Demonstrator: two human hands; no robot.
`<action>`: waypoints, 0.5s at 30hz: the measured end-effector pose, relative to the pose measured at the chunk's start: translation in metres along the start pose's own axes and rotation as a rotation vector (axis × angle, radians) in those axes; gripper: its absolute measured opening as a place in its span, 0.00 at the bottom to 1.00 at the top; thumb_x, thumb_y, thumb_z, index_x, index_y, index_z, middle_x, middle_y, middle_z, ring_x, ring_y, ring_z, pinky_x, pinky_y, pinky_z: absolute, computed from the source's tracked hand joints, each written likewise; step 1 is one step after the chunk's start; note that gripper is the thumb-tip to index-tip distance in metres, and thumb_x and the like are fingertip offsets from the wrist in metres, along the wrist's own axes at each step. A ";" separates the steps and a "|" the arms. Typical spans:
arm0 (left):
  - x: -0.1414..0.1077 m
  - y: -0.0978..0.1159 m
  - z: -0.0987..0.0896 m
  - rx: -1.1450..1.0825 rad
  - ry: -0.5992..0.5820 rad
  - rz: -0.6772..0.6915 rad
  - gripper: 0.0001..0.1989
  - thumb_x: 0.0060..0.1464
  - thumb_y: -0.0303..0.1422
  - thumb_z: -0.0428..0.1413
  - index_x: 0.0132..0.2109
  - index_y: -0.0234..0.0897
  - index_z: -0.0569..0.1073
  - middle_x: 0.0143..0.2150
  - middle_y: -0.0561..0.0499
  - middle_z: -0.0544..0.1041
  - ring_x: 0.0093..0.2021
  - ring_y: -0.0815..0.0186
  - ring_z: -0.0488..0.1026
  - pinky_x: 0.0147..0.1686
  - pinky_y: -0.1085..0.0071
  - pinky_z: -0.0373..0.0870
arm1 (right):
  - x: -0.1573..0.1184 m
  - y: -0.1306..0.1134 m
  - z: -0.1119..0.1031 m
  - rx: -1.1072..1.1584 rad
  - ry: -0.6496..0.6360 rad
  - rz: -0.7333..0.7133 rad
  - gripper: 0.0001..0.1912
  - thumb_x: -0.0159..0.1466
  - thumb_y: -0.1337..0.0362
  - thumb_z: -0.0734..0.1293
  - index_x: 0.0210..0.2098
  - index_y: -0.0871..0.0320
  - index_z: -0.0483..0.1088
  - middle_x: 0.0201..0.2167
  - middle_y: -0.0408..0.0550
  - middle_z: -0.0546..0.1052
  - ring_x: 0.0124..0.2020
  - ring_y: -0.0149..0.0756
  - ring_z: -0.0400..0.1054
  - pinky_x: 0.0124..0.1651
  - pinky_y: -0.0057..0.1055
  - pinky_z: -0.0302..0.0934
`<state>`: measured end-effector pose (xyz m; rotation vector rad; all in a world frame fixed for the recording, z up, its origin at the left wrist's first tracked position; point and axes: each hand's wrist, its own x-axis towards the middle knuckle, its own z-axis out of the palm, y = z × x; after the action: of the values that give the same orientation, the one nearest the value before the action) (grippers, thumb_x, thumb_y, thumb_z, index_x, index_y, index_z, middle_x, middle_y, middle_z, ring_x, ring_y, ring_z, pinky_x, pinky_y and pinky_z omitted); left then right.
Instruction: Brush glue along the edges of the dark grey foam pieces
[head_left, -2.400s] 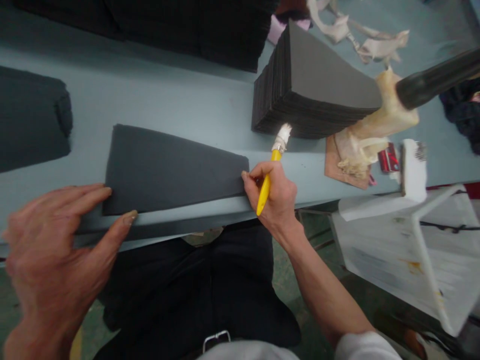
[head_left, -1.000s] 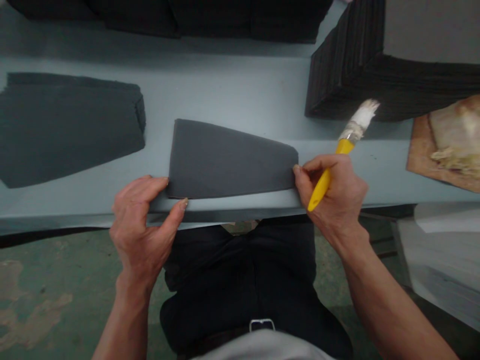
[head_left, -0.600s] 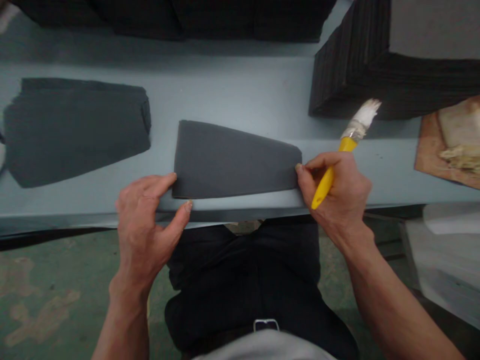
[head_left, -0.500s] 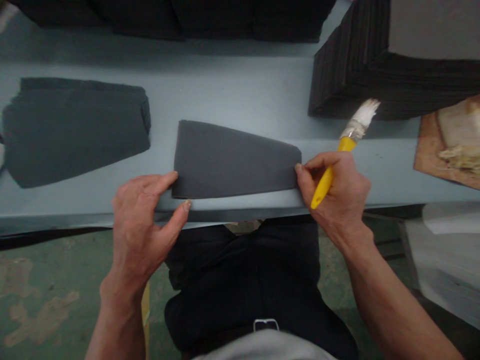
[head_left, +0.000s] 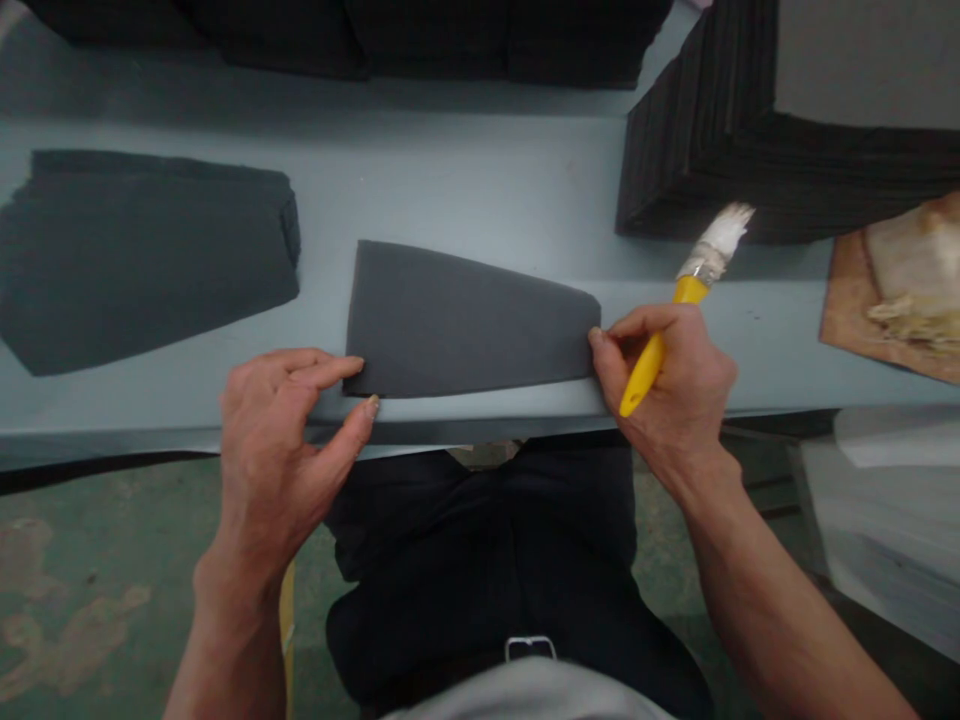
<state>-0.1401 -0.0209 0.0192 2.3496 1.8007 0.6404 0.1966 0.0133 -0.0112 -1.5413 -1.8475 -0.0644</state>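
Panel (head_left: 472, 325) is lying near the bench's (head_left: 487, 180) front edge; my loose, spread left hand (head_left: 274, 450) is now getting a fingertip (head_left: 355, 366) over its corner, probably steadying it; right hand (head_left: 675, 395) is gripping the brush (head_left: 691, 290).

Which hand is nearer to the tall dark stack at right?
Right. The right hand, holding the brush, is in front of the stack; the left hand is farther left.

Grey panel (head_left: 472, 325): matt, smooth face; material uncertain. Brush (head_left: 691, 289): yellow handle (head_left: 643, 376) smooth, plastic-looking, slight gloss; ferrule (head_left: 703, 271) metallic, smeared; bristles (head_left: 726, 235) white-coated, rough. Tall stack (head_left: 750, 145): matt top, rough layered edges. Table top (head_left: 465, 170): smooth, faint sheen. Brown board (head_left: 847, 290): rough, crusted. Trousers (head_left: 480, 560): dark matt cloth. Belt buckle (head_left: 530, 639): shiny metal. Floor (head_left: 165, 540): worn, patchy.
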 end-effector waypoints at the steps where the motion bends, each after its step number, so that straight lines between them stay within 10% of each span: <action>1: 0.000 0.000 0.000 -0.001 0.004 0.003 0.15 0.66 0.37 0.60 0.58 0.44 0.77 0.51 0.42 0.81 0.56 0.47 0.77 0.60 0.47 0.70 | 0.001 0.000 0.000 0.005 0.002 -0.006 0.08 0.69 0.60 0.72 0.38 0.50 0.68 0.29 0.41 0.78 0.25 0.35 0.71 0.30 0.33 0.64; 15: 0.000 -0.002 0.004 -0.037 0.031 -0.049 0.17 0.66 0.44 0.59 0.56 0.42 0.79 0.53 0.41 0.82 0.58 0.46 0.77 0.64 0.47 0.68 | 0.000 0.001 -0.006 0.085 -0.035 0.010 0.06 0.69 0.62 0.70 0.40 0.52 0.69 0.30 0.40 0.78 0.25 0.32 0.71 0.31 0.29 0.67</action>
<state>-0.1402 -0.0201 0.0153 2.2769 1.8362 0.7021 0.2007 0.0113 -0.0073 -1.5017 -1.8463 0.0452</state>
